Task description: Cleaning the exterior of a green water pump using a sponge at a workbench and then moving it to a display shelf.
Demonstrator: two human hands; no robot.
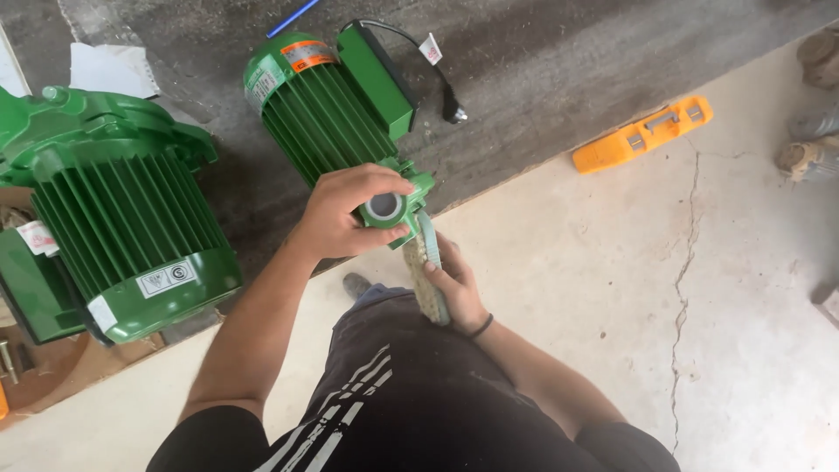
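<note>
Here, at frame centre, the left hand [345, 214] clamps the green pump [350, 114] by its port, steadying it, while the right hand [454, 284] closes round a fibre-wrapped tool [428, 271] beside it.

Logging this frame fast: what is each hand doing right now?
Left hand: closed on the green pump at its round port.
Right hand: closed on a pale tool.

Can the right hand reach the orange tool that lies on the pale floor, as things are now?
Probably not at once. The right hand is holding a pale bundle beside the green pump; the orange tool lies well away to the right, though the floor between looks bare.
</note>
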